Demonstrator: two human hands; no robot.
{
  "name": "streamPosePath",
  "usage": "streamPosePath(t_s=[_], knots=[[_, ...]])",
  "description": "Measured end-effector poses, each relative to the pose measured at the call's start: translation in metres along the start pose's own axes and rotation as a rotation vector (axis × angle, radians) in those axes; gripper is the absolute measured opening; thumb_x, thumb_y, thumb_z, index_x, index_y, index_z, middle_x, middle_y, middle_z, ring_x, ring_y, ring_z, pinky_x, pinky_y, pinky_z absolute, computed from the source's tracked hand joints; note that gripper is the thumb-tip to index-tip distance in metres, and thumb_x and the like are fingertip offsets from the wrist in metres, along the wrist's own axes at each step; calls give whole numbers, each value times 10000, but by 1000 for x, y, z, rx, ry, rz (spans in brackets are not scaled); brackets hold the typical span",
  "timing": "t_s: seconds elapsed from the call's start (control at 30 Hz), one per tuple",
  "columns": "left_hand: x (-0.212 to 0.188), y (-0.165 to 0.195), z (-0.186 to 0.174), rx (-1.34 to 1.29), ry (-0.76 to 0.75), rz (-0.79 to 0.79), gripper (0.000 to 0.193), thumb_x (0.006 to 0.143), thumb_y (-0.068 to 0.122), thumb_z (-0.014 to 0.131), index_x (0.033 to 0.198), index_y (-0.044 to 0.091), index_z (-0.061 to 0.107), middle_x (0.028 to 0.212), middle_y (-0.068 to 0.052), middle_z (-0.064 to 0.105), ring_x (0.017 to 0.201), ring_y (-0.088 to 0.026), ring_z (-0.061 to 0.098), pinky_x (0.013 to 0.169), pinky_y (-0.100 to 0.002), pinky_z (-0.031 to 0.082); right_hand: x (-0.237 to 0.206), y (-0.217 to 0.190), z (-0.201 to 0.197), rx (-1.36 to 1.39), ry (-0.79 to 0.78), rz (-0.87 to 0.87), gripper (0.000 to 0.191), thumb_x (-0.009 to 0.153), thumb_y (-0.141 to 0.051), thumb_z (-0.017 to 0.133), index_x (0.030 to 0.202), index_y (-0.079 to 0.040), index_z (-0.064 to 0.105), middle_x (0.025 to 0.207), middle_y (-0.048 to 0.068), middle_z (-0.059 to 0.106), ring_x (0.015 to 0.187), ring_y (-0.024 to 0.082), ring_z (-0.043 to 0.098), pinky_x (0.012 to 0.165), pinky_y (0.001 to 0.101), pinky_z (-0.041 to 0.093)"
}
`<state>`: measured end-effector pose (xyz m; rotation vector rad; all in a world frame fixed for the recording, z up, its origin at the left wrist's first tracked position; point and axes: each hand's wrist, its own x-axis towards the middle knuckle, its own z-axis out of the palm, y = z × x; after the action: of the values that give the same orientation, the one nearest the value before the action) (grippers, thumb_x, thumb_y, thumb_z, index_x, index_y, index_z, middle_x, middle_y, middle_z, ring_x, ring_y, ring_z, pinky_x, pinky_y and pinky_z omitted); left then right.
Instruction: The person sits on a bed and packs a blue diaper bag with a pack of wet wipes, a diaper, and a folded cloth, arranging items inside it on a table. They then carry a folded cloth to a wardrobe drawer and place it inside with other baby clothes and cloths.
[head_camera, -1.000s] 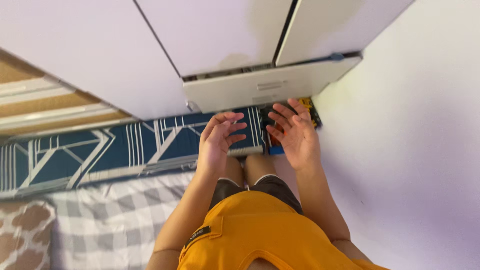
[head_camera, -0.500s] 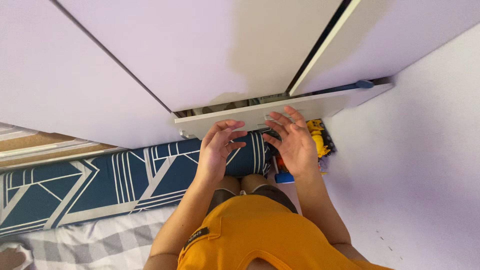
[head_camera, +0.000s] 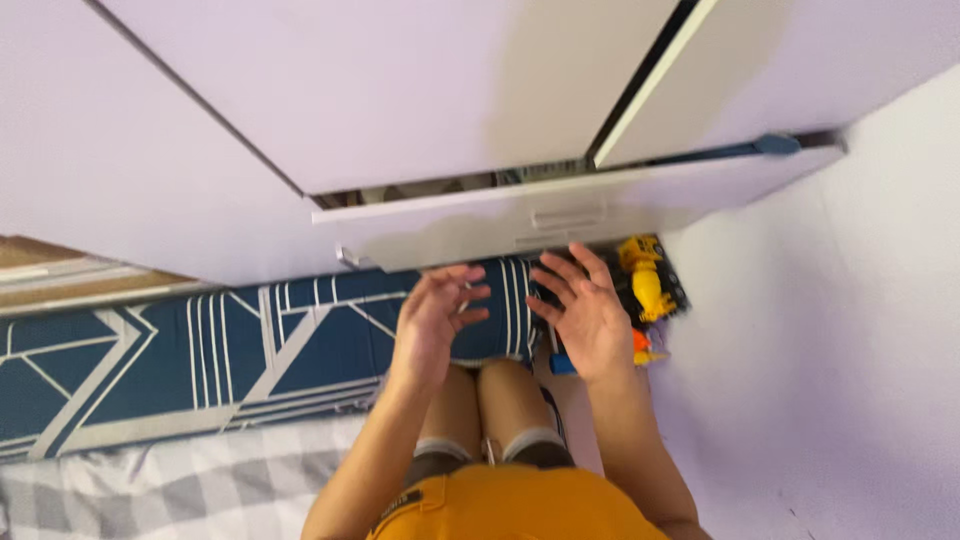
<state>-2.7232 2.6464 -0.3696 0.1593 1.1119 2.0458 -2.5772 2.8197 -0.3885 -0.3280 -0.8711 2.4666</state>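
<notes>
My left hand (head_camera: 436, 320) and my right hand (head_camera: 588, 315) are both raised in front of me, fingers spread, holding nothing. They hover just below the white front of an open drawer (head_camera: 560, 212) that sticks out of a pale wardrobe. The fingertips of my right hand are closest to the drawer's recessed handle (head_camera: 562, 222). Under my hands lies a dark blue mattress edge (head_camera: 250, 345) with white line patterns. My knees (head_camera: 490, 400) and an orange shirt (head_camera: 520, 505) show below.
A yellow toy vehicle (head_camera: 648, 280) with orange and blue toy parts (head_camera: 640, 348) lies on the floor by the pale wall (head_camera: 830, 330) at right. Wardrobe doors (head_camera: 400, 90) fill the top. A grey checked sheet (head_camera: 170, 480) covers the bed at lower left.
The view has shifted, so the drawer and wardrobe now sit lower and larger. Both hands have come off the drawer front and drawn slightly back, fingers still spread.
</notes>
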Motion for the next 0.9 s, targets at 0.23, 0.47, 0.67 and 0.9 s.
streamPosePath(t_s=[0.23,0.47,0.67,0.9], knots=[[5,-2,-7,37,5,-69,280,979,166,526,1214,38,610,1291,-151,673,1134,-265,663,926,-412,546,3,4,-7,-16,73,44,550,970,-251,596,1482,-126,435,1458,187,527,1315,329,544,1050,547,501],[25,41,14,78,9,-104,264,976,150,546,1201,42,632,1264,-136,680,1120,-243,669,913,-399,550,29,-23,21,-110,155,80,516,965,-217,582,1455,-136,442,1447,163,538,1299,301,549,1030,530,502],[36,22,20,72,57,-82,236,990,116,550,1202,43,625,1250,-131,691,1106,-245,676,892,-391,559,50,-34,3,-35,55,127,471,978,-220,585,1430,-126,494,1421,146,557,1307,301,551,1031,531,511],[31,10,27,-1,162,-7,312,975,115,558,1268,53,645,1261,-129,694,1105,-257,682,883,-407,569,60,-52,-4,-170,117,224,449,936,-121,578,1380,-122,515,1388,113,570,1291,286,559,1022,533,517]])
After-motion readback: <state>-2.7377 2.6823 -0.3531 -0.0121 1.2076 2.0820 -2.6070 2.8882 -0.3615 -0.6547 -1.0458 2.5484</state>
